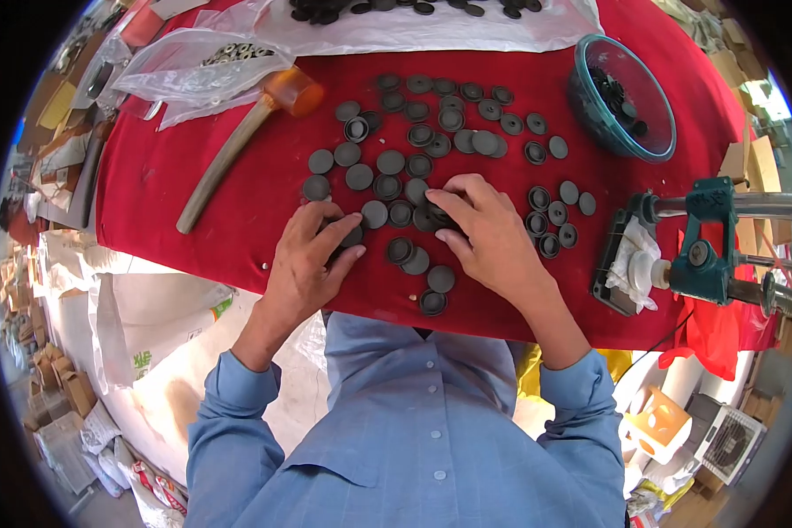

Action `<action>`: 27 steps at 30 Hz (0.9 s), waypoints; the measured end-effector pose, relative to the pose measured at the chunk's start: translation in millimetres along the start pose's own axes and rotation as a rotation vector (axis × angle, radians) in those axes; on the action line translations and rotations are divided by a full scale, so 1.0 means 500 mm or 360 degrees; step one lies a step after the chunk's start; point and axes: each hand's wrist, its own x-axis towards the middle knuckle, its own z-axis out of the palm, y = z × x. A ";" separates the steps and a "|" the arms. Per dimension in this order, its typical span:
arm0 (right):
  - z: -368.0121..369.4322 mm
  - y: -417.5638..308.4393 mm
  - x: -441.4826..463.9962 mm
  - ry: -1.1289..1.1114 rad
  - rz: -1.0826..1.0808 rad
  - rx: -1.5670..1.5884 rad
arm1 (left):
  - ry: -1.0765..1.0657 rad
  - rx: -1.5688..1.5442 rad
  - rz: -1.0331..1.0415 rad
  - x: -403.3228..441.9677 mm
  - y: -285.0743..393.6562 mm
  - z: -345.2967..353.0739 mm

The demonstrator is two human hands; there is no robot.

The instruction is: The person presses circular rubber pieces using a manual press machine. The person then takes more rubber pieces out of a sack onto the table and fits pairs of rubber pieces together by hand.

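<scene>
Many round black discs (391, 162) lie scattered over a red cloth (194, 132), some flat-faced, some with raised rims. My left hand (312, 251) rests at the left edge of the discs, its fingers curled over a dark disc partly hidden beneath them. My right hand (484, 231) is right of the middle, thumb and fingers bent around dark discs that the fingers partly cover. Between the two hands lie several more discs (375, 214). A smaller group of discs (558, 212) sits to the right of my right hand.
A mallet with an orange head (295, 91) lies at the left, beside a clear plastic bag (202, 70) of small parts. At the back right stands a teal bowl (625, 106) holding black pieces. A green metal press (708, 242) stands at the right edge; more black pieces lie on white sheeting (449, 33).
</scene>
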 end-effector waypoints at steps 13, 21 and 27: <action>-0.020 -0.005 0.007 -0.0157 0.0017 -0.0003 | -0.0097 -0.0666 -0.0279 0.030 0.006 -0.059; -0.031 -0.008 0.001 -0.0233 0.0039 -0.0083 | 0.0496 -0.0084 -0.0378 0.024 -0.082 -0.074; -0.050 0.005 0.002 -0.0150 0.0142 0.0273 | 0.0476 0.0308 -0.0230 0.026 -0.098 -0.083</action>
